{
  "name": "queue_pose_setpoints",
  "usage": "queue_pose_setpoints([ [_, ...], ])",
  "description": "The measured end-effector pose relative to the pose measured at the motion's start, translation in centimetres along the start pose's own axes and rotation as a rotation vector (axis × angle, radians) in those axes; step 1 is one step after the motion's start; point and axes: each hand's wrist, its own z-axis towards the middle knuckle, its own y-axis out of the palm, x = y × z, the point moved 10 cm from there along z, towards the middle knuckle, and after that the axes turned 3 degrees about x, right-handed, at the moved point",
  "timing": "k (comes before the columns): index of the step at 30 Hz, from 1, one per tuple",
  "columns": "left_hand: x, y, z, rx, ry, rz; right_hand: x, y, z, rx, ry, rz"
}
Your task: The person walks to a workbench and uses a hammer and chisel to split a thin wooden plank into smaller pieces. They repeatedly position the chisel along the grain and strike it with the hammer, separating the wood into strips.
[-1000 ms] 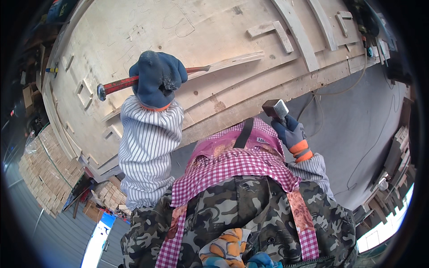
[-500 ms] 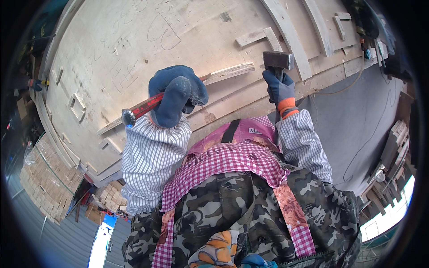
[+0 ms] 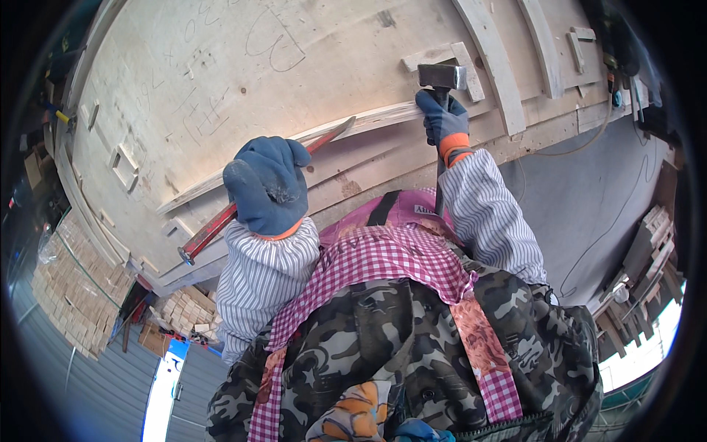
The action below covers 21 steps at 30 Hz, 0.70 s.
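My gloved left hand (image 3: pixel 266 184) is wrapped round a red pry bar (image 3: pixel 210 232). The bar slants from its blunt end at the near left to a pointed tip. That tip lies at a long pale wooden strip (image 3: pixel 387 116); I cannot tell whether it is wedged in or only touching. In my right hand (image 3: pixel 444 121), also gloved, is a hammer (image 3: pixel 442 76), gripped by the handle just below its dark metal head. The hammer is near the strip's right end. Part of its handle is hidden behind the hand and sleeve.
A large plywood panel (image 3: pixel 221 81) with pencil marks lies beneath the strip. Raised wooden battens (image 3: pixel 492 66) cross its right side, beside an L-shaped wooden piece (image 3: pixel 434 56). Stacked wood blocks (image 3: pixel 77 287) stand at the left; a hose (image 3: pixel 571 152) hangs at the right.
My left hand has moved left and nearer to me, and the pry bar's blunt end has swung nearer. The hammer in my right hand has shifted left. The view has moved slightly.
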Motion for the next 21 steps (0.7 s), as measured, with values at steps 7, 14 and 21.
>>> queue_pose_setpoints([
  [7,-1.2,1.8,-0.2,-0.128,-0.111,0.087,1.2,0.6,-0.5,-0.017,0.006,0.012],
  [14,-2.5,3.1,0.0,-0.297,-0.167,0.006,3.1,1.4,-1.3,-0.06,0.074,-0.019],
  [21,-3.2,-0.2,-1.0,-0.151,-0.111,0.095,4.5,2.2,-1.5,-0.065,0.069,-0.014],
])
